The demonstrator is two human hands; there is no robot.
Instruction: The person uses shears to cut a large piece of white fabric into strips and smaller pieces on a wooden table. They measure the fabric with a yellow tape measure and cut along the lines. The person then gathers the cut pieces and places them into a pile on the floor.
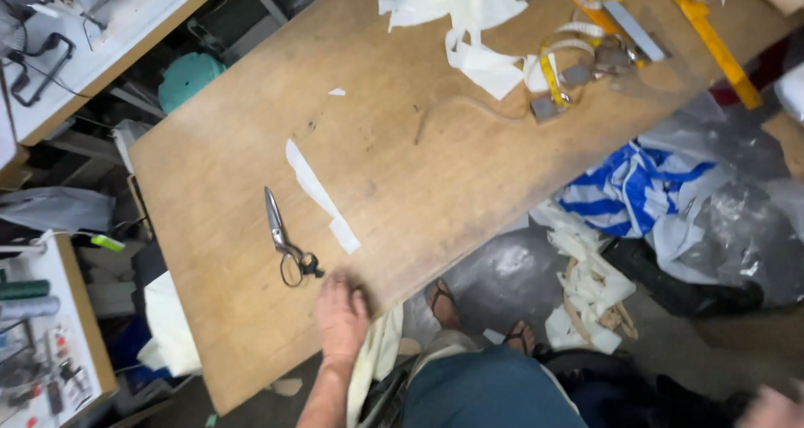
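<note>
Resting flat and empty on the near edge of the wooden table (435,185), the left hand (341,313) is seen with fingers spread, just beside the scissors (285,239). A white fabric strip (316,192) lies next to the blades, untouched. Only a blurred part of the right hand (775,407) is shown, so its state cannot be told. A pause between cuts is judged; 1 short reach to the scissor handles would be needed.

i see the scissors (285,242), dark metal with black loop handles, lying flat and closed on the bench (218,193), blades pointing away, handles just beside my left hand (341,312).
</note>
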